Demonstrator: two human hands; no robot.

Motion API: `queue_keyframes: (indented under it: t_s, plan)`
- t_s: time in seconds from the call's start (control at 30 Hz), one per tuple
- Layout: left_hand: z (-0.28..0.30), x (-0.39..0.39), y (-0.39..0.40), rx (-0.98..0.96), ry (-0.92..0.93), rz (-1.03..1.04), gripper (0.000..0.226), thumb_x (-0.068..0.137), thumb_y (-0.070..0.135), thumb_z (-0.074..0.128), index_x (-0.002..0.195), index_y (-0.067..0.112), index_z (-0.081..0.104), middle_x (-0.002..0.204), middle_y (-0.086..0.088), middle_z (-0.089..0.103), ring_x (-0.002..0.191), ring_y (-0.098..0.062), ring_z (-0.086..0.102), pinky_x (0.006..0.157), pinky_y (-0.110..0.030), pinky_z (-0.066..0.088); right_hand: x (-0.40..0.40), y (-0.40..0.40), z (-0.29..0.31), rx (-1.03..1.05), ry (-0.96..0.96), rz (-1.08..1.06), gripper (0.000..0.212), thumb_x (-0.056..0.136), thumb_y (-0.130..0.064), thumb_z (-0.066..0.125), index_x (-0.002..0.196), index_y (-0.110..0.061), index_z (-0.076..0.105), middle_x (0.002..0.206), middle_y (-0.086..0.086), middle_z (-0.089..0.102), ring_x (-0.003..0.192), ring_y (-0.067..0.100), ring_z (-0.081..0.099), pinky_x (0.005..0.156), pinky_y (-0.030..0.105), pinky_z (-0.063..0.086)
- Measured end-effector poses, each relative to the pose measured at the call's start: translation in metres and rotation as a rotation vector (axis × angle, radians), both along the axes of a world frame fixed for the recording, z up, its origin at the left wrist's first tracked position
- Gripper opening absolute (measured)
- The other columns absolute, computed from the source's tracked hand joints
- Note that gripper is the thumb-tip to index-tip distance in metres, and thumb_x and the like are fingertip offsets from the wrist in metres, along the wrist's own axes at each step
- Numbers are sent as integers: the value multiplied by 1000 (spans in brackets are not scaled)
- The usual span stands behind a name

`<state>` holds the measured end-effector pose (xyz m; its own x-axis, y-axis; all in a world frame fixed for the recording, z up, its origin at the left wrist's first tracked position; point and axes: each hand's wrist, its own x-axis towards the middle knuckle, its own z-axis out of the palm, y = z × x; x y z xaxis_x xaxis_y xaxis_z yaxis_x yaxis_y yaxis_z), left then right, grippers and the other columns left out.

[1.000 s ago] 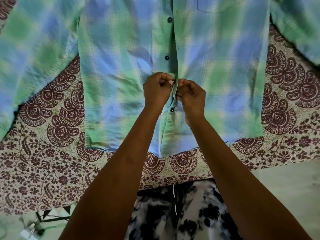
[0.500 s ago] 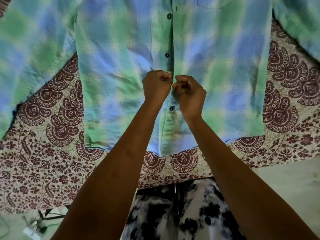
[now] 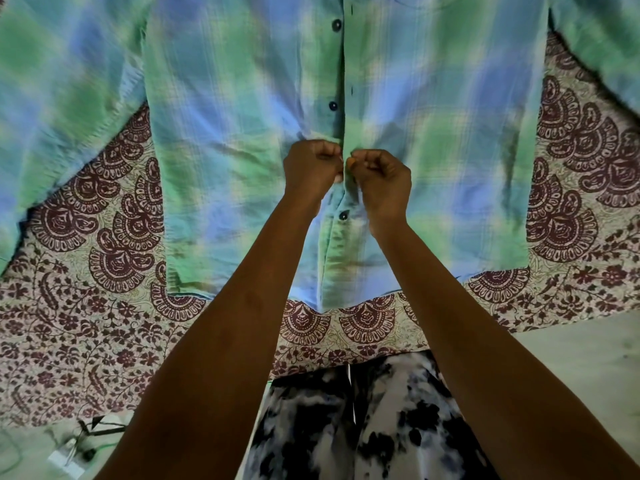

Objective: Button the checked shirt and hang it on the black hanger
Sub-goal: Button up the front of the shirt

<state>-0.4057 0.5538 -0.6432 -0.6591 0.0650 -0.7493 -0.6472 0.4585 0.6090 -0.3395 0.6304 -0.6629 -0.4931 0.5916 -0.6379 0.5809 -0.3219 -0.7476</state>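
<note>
Mid-bed, I pinch the checked shirt [image 3: 221, 109] placket in left hand [image 3: 313, 166] and right hand [image 3: 379, 174], fastening a middle button; next, the lower button [image 3: 343, 215].

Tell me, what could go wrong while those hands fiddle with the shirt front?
The left hand and right hand both pinch the checked shirt at its front edges, hiding that button, so it could slip from the grip or miss its hole. The buttons above and below look undone; matching the wrong hole would leave the front crooked.
</note>
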Motion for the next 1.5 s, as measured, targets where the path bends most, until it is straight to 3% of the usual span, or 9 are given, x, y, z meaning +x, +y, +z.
queue_keyframes:
  t_s: [0.13,0.43,0.8,0.93,1.03,1.2,1.3,1.43,1.5]
  plan:
    - [0,4,0,64,-82,109,22,79,-5,56,69,13,65,73,-10,64,73,-24,62,83,-41,57,1,-1,1,101,73,71,17,76,2,67,77,-14,64,70,-9,63,64,1,58,72,19,49]
    - [-10,18,14,-50,24,407,14,80,6,66,72,17,66,72,-3,66,63,-14,58,69,-28,51,3,-13,-1,173,118,129,8,80,-4,65,86,-9,65,77,1,65,70,12,62,71,27,55]
    - [-20,23,12,-107,178,324,20,80,6,65,73,24,59,79,-1,68,75,-18,65,81,-37,56,3,-13,-1,289,86,166,10,86,-8,60,88,-4,69,78,0,67,67,0,60,66,9,47]
    - [-23,24,6,-57,199,250,12,83,2,60,83,15,60,80,-3,66,69,-13,60,71,-27,54,-3,-8,-3,308,50,179,11,84,-10,62,79,-4,70,71,-3,65,60,-7,57,62,8,43]
    - [-20,28,-4,-98,450,11,8,84,1,56,89,6,60,78,4,62,67,-8,58,67,-18,48,-7,5,-8,147,-12,243,12,77,-8,62,71,-13,70,66,-2,65,65,8,61,74,30,54]
    - [-25,30,-10,-379,747,-455,17,86,6,45,95,11,58,82,-7,63,75,-25,58,61,-35,45,-13,19,-6,79,-76,391,32,73,-2,58,56,-27,65,63,-2,66,69,19,64,81,45,55]
    - [-18,27,-5,-429,689,-418,15,85,8,48,93,15,57,78,-4,63,72,-22,58,59,-32,44,-20,28,-4,58,-102,504,24,73,-1,61,57,-18,68,64,1,67,67,20,63,81,45,55]
    - [-11,4,-10,-297,669,-212,8,80,8,56,82,13,61,79,-3,66,72,-16,62,64,-31,50,-25,34,7,425,-21,631,9,79,-7,59,76,-10,67,83,7,71,74,17,64,66,13,44]
    - [-7,-13,-12,-203,716,-159,13,77,2,52,80,8,64,78,-6,68,71,-16,63,68,-28,51,-30,33,15,547,120,569,10,79,-12,62,87,-8,65,85,7,69,74,17,62,67,20,45]
